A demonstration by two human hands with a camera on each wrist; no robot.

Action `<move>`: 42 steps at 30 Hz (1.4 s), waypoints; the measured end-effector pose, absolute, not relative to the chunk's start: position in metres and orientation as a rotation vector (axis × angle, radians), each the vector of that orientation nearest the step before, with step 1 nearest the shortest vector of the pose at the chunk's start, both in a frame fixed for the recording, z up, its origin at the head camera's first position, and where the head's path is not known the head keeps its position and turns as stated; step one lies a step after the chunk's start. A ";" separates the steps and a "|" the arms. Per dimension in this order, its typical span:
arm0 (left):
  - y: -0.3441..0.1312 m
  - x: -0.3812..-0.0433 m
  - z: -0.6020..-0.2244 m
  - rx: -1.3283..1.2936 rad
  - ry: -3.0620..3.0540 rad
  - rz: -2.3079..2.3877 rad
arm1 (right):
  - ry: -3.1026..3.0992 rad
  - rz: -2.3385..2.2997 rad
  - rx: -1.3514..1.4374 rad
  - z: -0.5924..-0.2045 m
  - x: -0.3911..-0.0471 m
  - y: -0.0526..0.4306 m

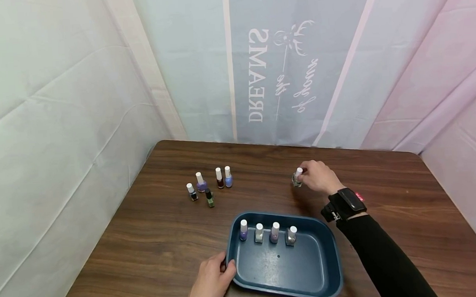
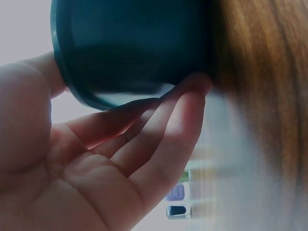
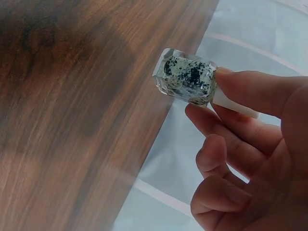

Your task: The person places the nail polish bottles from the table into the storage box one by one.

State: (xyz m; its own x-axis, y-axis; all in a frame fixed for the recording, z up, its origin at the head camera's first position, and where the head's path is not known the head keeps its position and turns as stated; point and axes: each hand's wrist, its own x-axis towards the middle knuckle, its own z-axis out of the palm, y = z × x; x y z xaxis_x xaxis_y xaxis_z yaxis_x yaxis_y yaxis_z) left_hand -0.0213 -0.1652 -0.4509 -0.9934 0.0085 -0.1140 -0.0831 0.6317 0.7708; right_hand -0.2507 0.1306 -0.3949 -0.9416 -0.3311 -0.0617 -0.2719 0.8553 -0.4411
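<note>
My right hand (image 1: pixel 319 176) pinches a nail polish bottle (image 3: pixel 188 77) by its white cap between thumb and fingers. Dark specks show in the bottle's clear glass, and it is over the table's right-hand part in the head view. With thumb on the rim and fingers along the outer wall, my left hand (image 1: pixel 210 279) grips the left side of a dark blue tray (image 1: pixel 287 291). Inside the tray, a row of white-capped polish bottles stands along the far side, from a purple one (image 1: pixel 243 230) to a glittery one (image 1: pixel 291 236) at the right.
Left of centre on the wooden table (image 1: pixel 154 242) stand several more polish bottles, among them a green one with a black cap (image 1: pixel 209 198), a light blue one (image 1: pixel 228 177) and a dark red one (image 1: pixel 219 178). Fabric curtains (image 1: pixel 201 69) hang behind the table.
</note>
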 end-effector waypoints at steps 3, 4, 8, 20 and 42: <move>-0.166 -0.022 -0.451 -0.060 2.744 1.298 | 2.904 -0.654 -0.485 -0.393 -0.250 0.131; -0.166 -0.022 -0.451 -0.060 2.749 1.293 | 2.908 -0.653 -0.488 -0.393 -0.250 0.130; -0.166 -0.022 -0.450 -0.059 2.747 1.287 | 2.913 -0.653 -0.495 -0.391 -0.248 0.129; -0.167 -0.022 -0.449 -0.066 2.734 1.294 | 2.940 -0.627 -0.532 -0.384 -0.240 0.128; -0.166 -0.020 -0.449 -0.085 2.702 1.291 | 2.941 -0.637 -0.560 -0.376 -0.227 0.131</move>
State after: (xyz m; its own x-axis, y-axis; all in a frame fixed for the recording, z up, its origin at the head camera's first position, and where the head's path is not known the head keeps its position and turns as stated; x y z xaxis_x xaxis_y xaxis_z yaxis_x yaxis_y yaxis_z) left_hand -0.0203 -0.1657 -0.4485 -0.9878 0.0116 -0.1556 -0.1137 0.6289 0.7691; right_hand -0.2272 0.1310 -0.3764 -0.9298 -0.3681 -0.0015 -0.3344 0.8465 -0.4142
